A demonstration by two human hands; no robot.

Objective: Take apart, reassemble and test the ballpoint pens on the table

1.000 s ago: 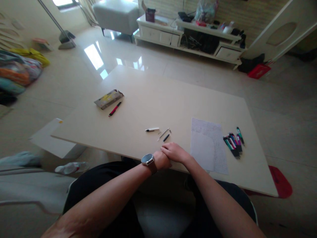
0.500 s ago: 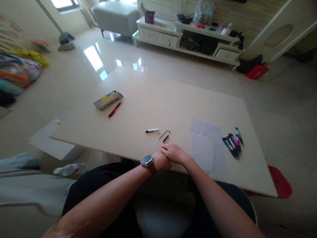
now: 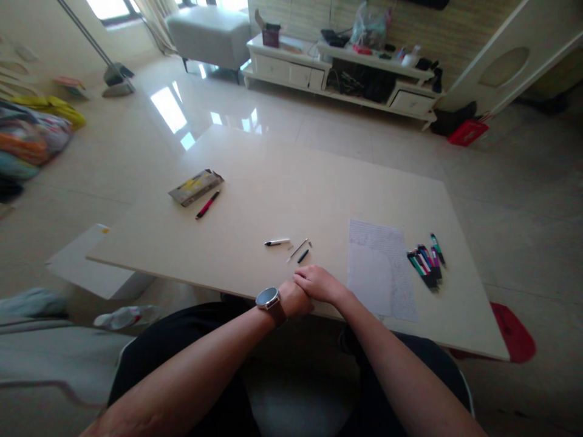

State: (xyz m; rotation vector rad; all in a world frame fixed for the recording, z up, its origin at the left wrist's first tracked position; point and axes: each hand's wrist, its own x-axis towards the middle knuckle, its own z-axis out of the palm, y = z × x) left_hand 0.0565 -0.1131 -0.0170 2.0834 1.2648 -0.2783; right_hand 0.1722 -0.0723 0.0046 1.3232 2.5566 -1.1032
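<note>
At the table's near edge my hands are clasped together. My right hand [image 3: 317, 283] lies over my left hand [image 3: 294, 296], its fingers folded round it. A watch with a brown strap is on my left wrist; the left fingers are mostly hidden. Just beyond the hands lie loose pen parts: a white pen barrel [image 3: 277, 242] with a black end, a thin refill [image 3: 298, 249], a short black grip piece [image 3: 303, 256] and a tiny spring-like piece [image 3: 290, 247]. Neither hand touches these parts.
A written sheet of paper [image 3: 371, 273] lies right of the hands, with several pens [image 3: 426, 265] beyond it. On the left are an opened cardboard box [image 3: 195, 187] and a red-and-black pen [image 3: 207, 205]. The white table [image 3: 273, 176] ends close to my lap.
My hands stay clasped in the same pose. The whole view has shifted slightly; the things on the table keep their places.
</note>
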